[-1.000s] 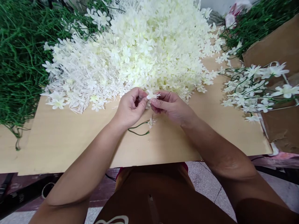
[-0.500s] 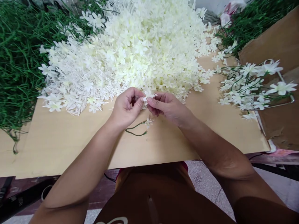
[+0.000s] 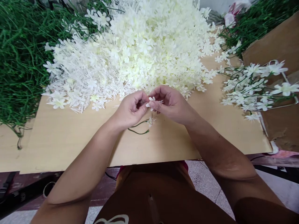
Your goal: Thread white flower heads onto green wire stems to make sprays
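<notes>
Both hands meet over the table just in front of the big heap of white artificial flowers. Between the fingertips is a small white artificial flower. My left hand pinches it from one side with thumb and forefinger. My right hand grips it from the other side, thumb across it, the fingers curled behind. On the tabletop just below the hands lies a green plastic stem bent in a loop, with a white stamen piece at one end.
Tangled green plastic stems pile up at the left, and more green stems at the back right. A bunch of finished-looking white flowers on stems rests by a brown cardboard sheet. The tan table board ends near my body.
My right hand's fingers have lifted and spread a little around the flower, which has turned between the fingertips. The view has shifted slightly. The stem on the table stays put.
</notes>
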Motion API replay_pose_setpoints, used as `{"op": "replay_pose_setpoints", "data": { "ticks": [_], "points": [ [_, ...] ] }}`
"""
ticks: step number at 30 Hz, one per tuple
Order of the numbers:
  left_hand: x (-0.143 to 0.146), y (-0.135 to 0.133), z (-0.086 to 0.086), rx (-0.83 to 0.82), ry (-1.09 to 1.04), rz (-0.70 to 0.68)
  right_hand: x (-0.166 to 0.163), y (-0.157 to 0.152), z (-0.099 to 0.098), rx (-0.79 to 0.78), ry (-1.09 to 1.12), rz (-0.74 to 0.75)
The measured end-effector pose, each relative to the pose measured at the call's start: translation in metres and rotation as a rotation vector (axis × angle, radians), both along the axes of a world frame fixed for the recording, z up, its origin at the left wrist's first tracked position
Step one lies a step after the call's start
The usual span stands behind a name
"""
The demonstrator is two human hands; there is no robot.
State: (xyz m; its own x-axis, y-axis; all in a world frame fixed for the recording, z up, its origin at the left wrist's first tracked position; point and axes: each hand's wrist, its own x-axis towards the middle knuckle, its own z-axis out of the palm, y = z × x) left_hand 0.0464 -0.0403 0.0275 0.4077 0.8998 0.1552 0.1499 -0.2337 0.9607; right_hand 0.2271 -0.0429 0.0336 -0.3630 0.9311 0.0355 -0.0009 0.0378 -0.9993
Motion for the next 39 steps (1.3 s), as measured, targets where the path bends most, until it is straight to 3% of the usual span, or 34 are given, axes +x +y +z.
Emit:
{"op": "replay_pose_setpoints", "data": {
  "ticks": [7, 12, 17, 20, 23, 27, 31, 35, 39],
  "points": [
    [-0.008, 0.004, -0.002, -0.032, -0.013, -0.004, 0.004, 0.006, -0.004, 0.043, 0.033, 0.051],
    [-0.014, 0.003, 0.0, -0.052, 0.089, 0.016, 0.004, 0.004, -0.003, 0.005, -0.009, 0.052],
    [-0.027, -0.024, 0.019, 0.192, 0.439, 0.117, 0.009, 0.005, 0.006, 0.01, -0.015, 0.006],
    [-0.031, -0.05, 0.025, 0.297, 0.701, -0.006, 0.015, 0.007, 0.01, 0.023, 0.018, -0.011],
    [-0.024, -0.069, 0.018, 0.363, 0.898, -0.124, 0.017, 0.008, 0.011, 0.017, 0.076, 0.023],
    [-0.011, -0.071, 0.007, 0.397, 1.007, -0.084, 0.016, 0.011, 0.006, -0.043, 0.119, 0.058],
    [-0.013, -0.048, 0.011, 0.306, 0.876, -0.01, 0.018, 0.015, 0.001, -0.113, 0.179, 0.017],
    [-0.015, -0.015, 0.016, 0.101, 0.415, 0.091, 0.021, 0.017, 0.001, -0.128, 0.233, -0.012],
    [-0.007, 0.007, 0.008, -0.128, 0.042, 0.174, 0.02, 0.017, -0.001, -0.106, 0.276, -0.005]
  ]
}}
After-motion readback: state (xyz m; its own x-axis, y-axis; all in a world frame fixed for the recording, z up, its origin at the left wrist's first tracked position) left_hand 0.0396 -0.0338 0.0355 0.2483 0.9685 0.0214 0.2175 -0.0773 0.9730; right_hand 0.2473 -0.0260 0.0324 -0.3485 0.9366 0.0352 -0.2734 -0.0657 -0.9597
